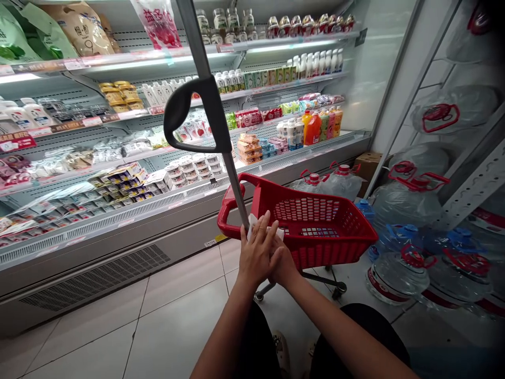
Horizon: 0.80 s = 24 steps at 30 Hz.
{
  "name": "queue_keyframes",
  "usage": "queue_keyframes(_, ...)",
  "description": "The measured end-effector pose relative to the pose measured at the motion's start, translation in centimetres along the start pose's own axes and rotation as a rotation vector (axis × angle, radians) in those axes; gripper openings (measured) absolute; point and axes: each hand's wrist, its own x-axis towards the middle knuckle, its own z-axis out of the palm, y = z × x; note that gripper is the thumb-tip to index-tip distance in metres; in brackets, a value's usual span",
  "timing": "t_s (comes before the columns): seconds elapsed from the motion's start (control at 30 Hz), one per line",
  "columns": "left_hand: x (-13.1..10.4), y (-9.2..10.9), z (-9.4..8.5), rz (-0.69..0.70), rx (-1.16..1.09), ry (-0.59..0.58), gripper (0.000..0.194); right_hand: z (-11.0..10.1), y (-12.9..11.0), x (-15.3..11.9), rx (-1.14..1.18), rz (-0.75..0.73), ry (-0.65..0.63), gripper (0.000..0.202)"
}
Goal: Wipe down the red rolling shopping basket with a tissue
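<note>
My left hand (257,251) lies across my right hand, its fingers stretched out and apart. Beneath it, my right hand (284,263) is partly covered, with most of its fingers hidden. A crumpled white tissue (280,232) shows between and beyond them, apparently held by the right hand. Both hands are in front of a red shopping cart (335,245), near its handle end. Rising past my fingertips is a slanted grey metal pole (236,187) with a black loop-shaped handle (221,118); the hands hide its lower end.
An open refrigerated display (189,208) with stacked dairy cups, bottles and packets runs along the left and back. Large water bottles (396,276) stand on the floor at right, more on a rack above. Pale tiles (177,316) cover the floor; my knees are below.
</note>
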Motion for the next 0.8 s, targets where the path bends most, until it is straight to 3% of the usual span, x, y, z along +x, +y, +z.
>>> queue_keyframes(0.1, -0.3, -0.6, 0.4, -0.004, -0.002, 0.001, 0.064, -0.5, 0.8, -0.5, 0.034, 0.010, 0.024, 0.062)
queue_keyframes(0.33, -1.0, -0.5, 2.4, -0.074, 0.006, 0.093, 0.058, -5.8, 9.2, -9.7, -0.161, 0.196, 0.038, 0.061)
queue_keyframes(0.43, -0.8, -0.2, 2.5, -0.098, 0.001, 0.097, 0.058, -7.0, 10.8, -11.6, -0.228, 0.277, 0.047, 0.061)
queue_keyframes(0.53, -0.6, 0.2, 2.3, -0.079, 0.007, 0.057, 0.061, -5.9, 9.1, -10.0, -0.196, 0.277, 0.060, 0.064)
queue_keyframes(0.7, -0.8, 0.7, 2.0, -0.067, 0.039, 0.013, 0.072, -1.6, 2.7, -4.2, -0.004, 0.127, 0.033, 0.065)
queue_keyframes(0.8, -1.2, 0.5, 2.0, -0.070, 0.036, 0.015, 0.075, -0.7, 1.6, -3.2, 0.032, 0.089, 0.041, 0.063)
